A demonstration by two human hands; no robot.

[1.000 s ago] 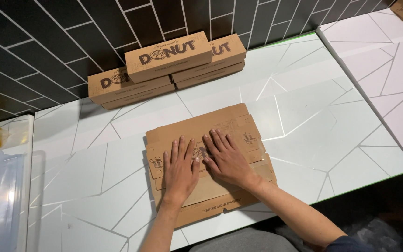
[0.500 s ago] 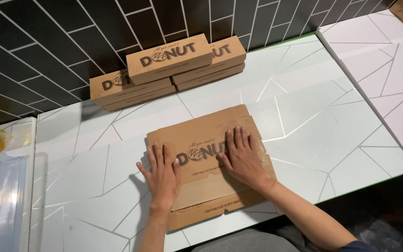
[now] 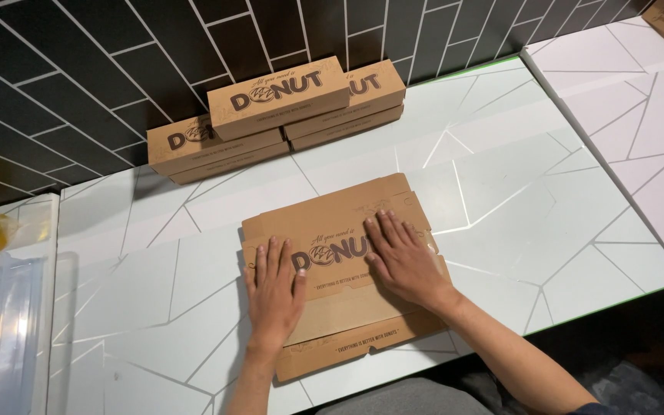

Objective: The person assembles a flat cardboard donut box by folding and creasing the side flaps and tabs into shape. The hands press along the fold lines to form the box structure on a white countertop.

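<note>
On flat box, L hand & R hand pressed near edges.

Single head-worn camera; looks steeply down from above the person's chest onto the white worktop, facing the black tiled wall; close range, forearms entering from the bottom edge; no second view.

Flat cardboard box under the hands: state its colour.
Plain kraft brown with dark brown print; the flat cardboard box shows best in the head view.
</note>
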